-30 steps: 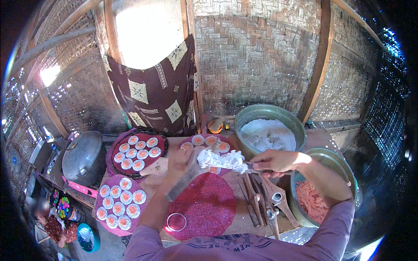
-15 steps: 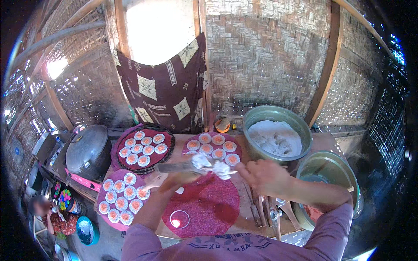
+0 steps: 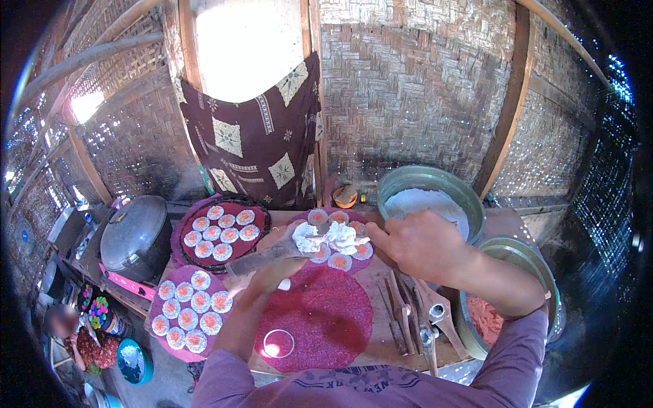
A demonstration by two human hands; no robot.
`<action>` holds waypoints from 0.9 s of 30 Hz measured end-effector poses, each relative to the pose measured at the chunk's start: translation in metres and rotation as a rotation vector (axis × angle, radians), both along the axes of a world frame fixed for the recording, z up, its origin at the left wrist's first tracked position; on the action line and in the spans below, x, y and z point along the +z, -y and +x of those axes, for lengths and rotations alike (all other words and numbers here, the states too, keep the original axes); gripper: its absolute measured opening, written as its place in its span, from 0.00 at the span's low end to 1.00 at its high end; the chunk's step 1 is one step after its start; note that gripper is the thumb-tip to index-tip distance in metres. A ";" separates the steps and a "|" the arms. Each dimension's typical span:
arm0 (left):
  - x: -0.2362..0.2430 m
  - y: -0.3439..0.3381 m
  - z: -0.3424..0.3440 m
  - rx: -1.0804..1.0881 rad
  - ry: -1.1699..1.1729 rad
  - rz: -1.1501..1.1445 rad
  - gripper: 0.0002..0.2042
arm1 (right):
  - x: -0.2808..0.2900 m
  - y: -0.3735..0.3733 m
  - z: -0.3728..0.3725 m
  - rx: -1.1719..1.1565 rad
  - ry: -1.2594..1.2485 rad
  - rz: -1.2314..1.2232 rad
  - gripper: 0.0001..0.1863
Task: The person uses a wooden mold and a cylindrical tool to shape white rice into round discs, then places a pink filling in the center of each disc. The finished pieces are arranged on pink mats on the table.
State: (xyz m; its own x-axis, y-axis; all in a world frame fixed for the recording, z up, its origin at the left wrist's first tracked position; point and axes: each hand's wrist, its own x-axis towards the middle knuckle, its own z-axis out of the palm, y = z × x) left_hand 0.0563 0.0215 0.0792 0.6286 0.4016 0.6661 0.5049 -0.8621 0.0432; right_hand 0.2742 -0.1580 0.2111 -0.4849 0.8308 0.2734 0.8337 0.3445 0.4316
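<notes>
Above the round crimson cloth (image 3: 333, 306), my left hand (image 3: 273, 264) is closed round a flat grey paddle-like tool (image 3: 255, 261). Beyond its end, fluffy white paste (image 3: 340, 236) sits in two lumps. My right hand (image 3: 422, 245) is raised in front of the green basin and pinches a thin stick-like tool, mostly hidden by the fingers and paste, against the right lump. On the cloth lie a thin white ring (image 3: 294, 342) and a small white piece (image 3: 284, 284). White discs topped with orange (image 3: 189, 317) cover the cloths to the left and behind my hands.
A green basin of white flour-like stuff (image 3: 425, 202) stands at the back right; a second basin (image 3: 520, 248) holds orange paste (image 3: 483, 319). Wooden-handled tools (image 3: 408, 316) lie beside it. A lidded pot (image 3: 136, 234) stands left. A person (image 3: 95, 343) sits at far left.
My right hand has risen slightly and turned, and its forearm now crosses the basins higher up. The white paste has moved up a little, and the paddle in my left hand has tilted.
</notes>
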 end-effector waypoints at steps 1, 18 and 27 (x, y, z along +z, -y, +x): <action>0.001 0.001 0.001 -0.007 0.040 -0.026 0.20 | 0.000 -0.002 -0.001 0.002 0.007 0.008 0.20; -0.012 0.006 -0.024 0.165 0.136 -0.392 0.21 | -0.055 0.014 0.007 -0.119 -0.350 -0.062 0.28; -0.013 -0.006 0.008 -0.241 0.619 -0.167 0.14 | -0.127 -0.035 -0.062 0.111 -1.122 0.172 0.29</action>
